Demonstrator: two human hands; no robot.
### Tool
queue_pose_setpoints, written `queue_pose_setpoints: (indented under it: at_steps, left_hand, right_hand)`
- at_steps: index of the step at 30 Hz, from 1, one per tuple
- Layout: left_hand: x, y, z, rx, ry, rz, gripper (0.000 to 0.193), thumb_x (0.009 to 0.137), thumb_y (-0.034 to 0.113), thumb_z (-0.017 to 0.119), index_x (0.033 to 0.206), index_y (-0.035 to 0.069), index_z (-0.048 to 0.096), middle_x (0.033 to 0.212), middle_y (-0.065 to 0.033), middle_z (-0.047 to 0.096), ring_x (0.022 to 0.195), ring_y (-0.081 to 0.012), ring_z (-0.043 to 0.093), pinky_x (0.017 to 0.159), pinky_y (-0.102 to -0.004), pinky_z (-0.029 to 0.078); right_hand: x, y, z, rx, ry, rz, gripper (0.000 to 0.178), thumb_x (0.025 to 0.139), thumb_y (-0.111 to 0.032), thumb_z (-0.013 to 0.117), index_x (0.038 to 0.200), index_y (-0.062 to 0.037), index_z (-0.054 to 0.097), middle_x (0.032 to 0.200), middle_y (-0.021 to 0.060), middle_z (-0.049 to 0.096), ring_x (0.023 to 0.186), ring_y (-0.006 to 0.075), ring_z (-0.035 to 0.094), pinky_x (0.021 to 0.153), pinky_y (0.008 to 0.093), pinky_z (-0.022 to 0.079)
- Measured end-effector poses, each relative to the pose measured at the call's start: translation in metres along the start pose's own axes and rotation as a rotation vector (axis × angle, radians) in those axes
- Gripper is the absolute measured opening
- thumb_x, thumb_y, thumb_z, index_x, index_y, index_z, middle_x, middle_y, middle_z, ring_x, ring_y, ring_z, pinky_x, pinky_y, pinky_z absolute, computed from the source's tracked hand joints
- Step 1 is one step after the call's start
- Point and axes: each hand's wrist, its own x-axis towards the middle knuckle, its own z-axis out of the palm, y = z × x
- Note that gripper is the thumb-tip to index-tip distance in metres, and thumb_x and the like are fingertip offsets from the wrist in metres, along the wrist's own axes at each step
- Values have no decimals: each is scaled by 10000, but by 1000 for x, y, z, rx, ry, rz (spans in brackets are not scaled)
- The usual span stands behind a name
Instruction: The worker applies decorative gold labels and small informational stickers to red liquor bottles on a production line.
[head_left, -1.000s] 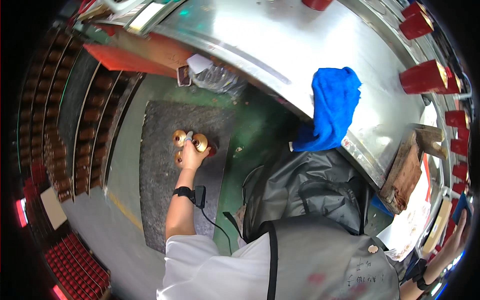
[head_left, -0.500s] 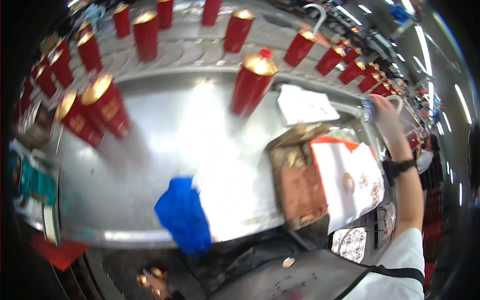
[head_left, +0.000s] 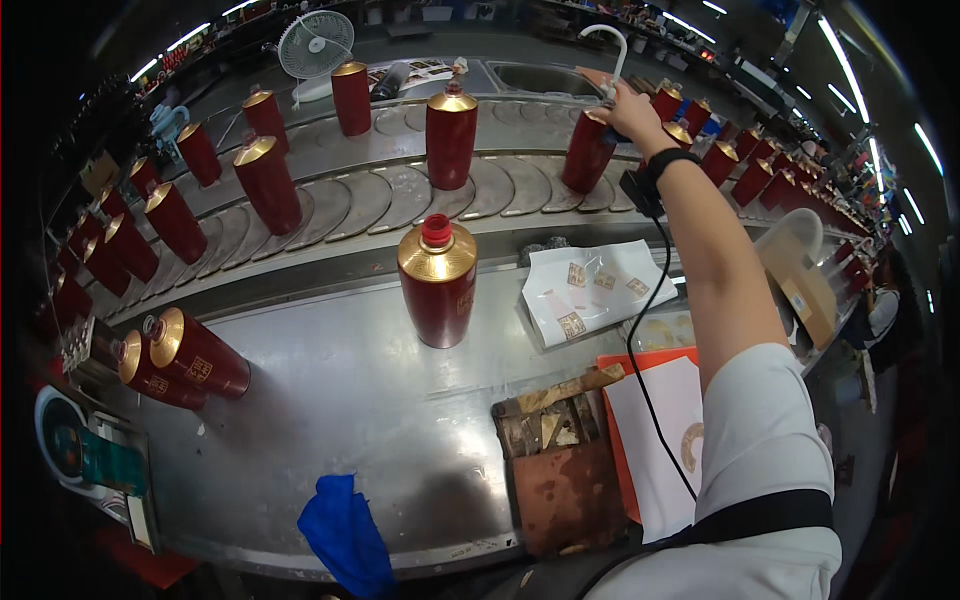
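My right hand [head_left: 636, 112] reaches across to the conveyor, its fingers closed over the top of a dark red bottle [head_left: 588, 155] with a gold shoulder; the bottle's neck is hidden by them. Something blue shows by the fingers, too small to make out. On my wrist is a black band, and a black cable [head_left: 640, 330] runs down from it. A similar bottle [head_left: 438, 290], with an uncapped red mouth, stands upright on the metal table [head_left: 330, 400]. Two more bottles [head_left: 205, 360] stand together at the left. My left hand is out of view.
Red bottles line the conveyor [head_left: 385, 205] beyond the table. A blue cloth [head_left: 345, 535] hangs over the near edge. At the right lie a brown block [head_left: 568, 495], a white sheet [head_left: 660, 430] and a label sheet [head_left: 600, 290]. A green tape roll [head_left: 110, 462] sits at the left.
My right hand has moved from the far right to the bottle on the conveyor. My left hand, earlier low in view with small gold pieces, has left the picture. The view has shifted.
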Motion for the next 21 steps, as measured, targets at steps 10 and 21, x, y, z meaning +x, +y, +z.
queue_pose_setpoints:
  at_steps: [10, 21]
  left_hand:
    - [97, 240, -26, -497, -115, 392, 465, 1012, 282, 545, 1379, 6, 469, 1187, -188, 618, 963, -293, 641, 849, -370, 535]
    - [42, 485, -9, -1383, -845, 683, 976, 812, 592, 668, 1484, -13, 298, 1435, -258, 423, 1316, -360, 450, 1100, -500, 321]
  right_hand:
    - [-37, 14, -8, 102, 11, -93, 467, 946, -423, 557, 1138, 3, 544, 1028, 261, 675, 976, 426, 659, 824, 503, 527]
    - [-222, 5, -337, 514, -148, -801, 420, 939, -382, 569, 1041, 12, 674, 922, 181, 691, 797, 283, 667, 751, 351, 536]
